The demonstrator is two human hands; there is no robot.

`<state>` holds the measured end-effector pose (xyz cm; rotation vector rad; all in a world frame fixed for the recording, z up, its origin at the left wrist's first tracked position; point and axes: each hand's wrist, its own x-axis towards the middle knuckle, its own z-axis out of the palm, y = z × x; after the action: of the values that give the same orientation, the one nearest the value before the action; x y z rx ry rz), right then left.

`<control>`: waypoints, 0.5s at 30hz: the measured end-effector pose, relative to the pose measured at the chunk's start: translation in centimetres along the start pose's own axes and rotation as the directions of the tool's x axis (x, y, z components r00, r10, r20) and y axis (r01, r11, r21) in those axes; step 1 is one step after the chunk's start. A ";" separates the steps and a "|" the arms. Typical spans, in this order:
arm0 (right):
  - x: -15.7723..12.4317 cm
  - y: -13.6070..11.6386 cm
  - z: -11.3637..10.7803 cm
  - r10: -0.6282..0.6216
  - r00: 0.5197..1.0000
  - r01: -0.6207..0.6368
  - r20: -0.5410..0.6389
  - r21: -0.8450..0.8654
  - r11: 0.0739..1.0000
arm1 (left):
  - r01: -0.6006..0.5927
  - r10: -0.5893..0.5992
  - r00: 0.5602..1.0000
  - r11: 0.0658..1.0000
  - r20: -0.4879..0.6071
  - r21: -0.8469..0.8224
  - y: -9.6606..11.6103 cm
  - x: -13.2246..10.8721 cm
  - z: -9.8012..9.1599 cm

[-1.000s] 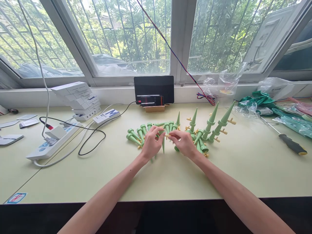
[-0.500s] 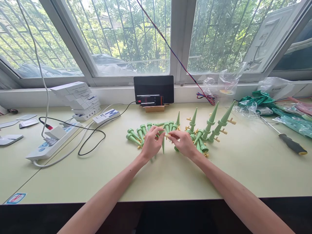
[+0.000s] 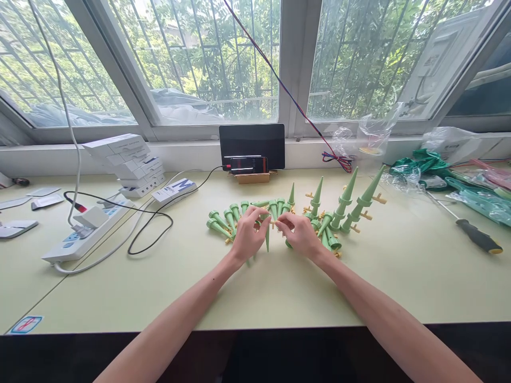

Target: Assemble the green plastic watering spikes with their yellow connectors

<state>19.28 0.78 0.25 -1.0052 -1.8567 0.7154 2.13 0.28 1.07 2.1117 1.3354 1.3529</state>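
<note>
Positions almost unchanged over 1 s: left hand [image 3: 250, 232] pinches green spike [image 3: 268, 241], tip down; right hand [image 3: 300, 233] pinches yellow fitting [image 3: 273, 224] just beside it, other spikes [image 3: 353, 211] around on surface [image 3: 287, 298]. Fine adjustment seems unfinished; whether the 2 parts join, cannot tell.

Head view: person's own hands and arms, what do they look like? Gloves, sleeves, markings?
Left hand and right hand: no gloves, no ring visible. Left forearm and right forearm are slim, with no sleeve, watch or bracelet in view. One small dark spot marks the left forearm.
</note>
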 end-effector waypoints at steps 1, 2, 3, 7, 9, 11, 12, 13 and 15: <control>0.0 0.0 0.0 0.001 1.000 -0.001 0.001 -0.004 1.000 | 0.000 0.000 1.000 1.000 0.003 -0.002 0.0 0.0 0.0; 0.0 0.0 0.0 0.001 1.000 -0.001 0.003 -0.009 1.000 | -0.001 0.001 1.000 1.000 0.002 -0.004 0.0 0.0 0.0; -0.1 0.0 0.0 0.000 1.000 0.000 0.004 -0.015 1.000 | -0.001 0.001 1.000 1.000 0.002 -0.004 0.1 0.0 0.0; -0.1 0.0 0.0 -0.008 1.000 0.007 -0.005 -0.055 0.998 | -0.007 0.007 1.000 1.000 0.002 -0.006 0.1 0.0 0.0; -0.1 0.0 0.0 -0.007 1.000 0.006 -0.012 -0.082 0.997 | -0.011 0.011 1.000 1.000 0.001 -0.008 0.2 0.0 0.0; -0.1 -0.1 -0.1 -0.012 1.000 0.010 -0.018 -0.091 0.996 | -0.010 0.010 1.000 1.000 -0.002 -0.009 0.2 0.1 0.0; -0.1 -0.1 -0.1 -0.018 1.000 0.017 -0.023 -0.084 0.996 | -0.008 0.008 1.000 1.000 -0.004 -0.008 0.2 0.1 0.0; -0.1 -0.2 -0.1 -0.026 0.999 0.024 -0.031 -0.071 0.997 | -0.006 0.006 1.000 1.000 -0.005 -0.006 0.1 0.1 0.0; 0.0 -0.2 -0.1 -0.044 0.998 0.041 -0.054 -0.046 0.998 | -0.006 0.006 1.000 1.000 -0.010 0.003 0.1 0.1 0.0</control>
<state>19.30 0.64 0.43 -1.0012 -1.8474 0.6174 2.19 0.30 1.20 2.1149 1.3364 1.3661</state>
